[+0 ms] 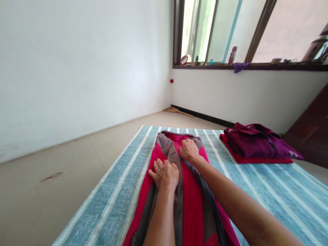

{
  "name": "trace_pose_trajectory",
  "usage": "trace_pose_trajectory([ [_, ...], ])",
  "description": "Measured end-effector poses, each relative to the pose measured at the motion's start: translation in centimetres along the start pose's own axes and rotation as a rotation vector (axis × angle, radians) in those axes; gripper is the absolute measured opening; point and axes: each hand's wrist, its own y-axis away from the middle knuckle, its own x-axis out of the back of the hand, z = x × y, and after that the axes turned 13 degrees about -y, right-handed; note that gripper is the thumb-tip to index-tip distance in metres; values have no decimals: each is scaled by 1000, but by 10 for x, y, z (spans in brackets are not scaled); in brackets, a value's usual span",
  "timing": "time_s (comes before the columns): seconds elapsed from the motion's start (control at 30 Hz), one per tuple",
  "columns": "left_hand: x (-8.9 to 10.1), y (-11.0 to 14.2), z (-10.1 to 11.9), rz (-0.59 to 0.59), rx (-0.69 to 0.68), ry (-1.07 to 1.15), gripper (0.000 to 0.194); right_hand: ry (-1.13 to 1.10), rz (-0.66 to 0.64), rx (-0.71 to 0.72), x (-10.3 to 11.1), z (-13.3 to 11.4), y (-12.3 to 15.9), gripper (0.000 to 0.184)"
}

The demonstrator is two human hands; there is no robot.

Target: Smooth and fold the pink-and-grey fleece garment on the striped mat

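Note:
A pink-red and grey jacket (191, 191) lies lengthwise on the striped sheet, its collar end away from me and its sides folded inward. My left hand (165, 173) rests on the left part of the jacket, open, with fingers spread on the cloth. Farther up, near the collar, my right hand (189, 149) presses on the jacket's right part. Its fingers are curled against the fabric, and the fingertips are partly hidden. The jacket's lower end runs out of view at the bottom, partly behind my forearms.
A blue and white striped sheet (115, 191) covers the surface. To the right lies a stack of folded clothes, purple (253, 143) over red (239, 159). A broom (176, 110) lies on the floor by the wall. Bottles and a mirror (183, 60) stand on the windowsill.

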Motion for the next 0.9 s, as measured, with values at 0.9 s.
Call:
trace_pose_trajectory([
  [0.9,18,-13,-13,-148,132,238,38,-247,-108,31,-23,-45,27,26],
])
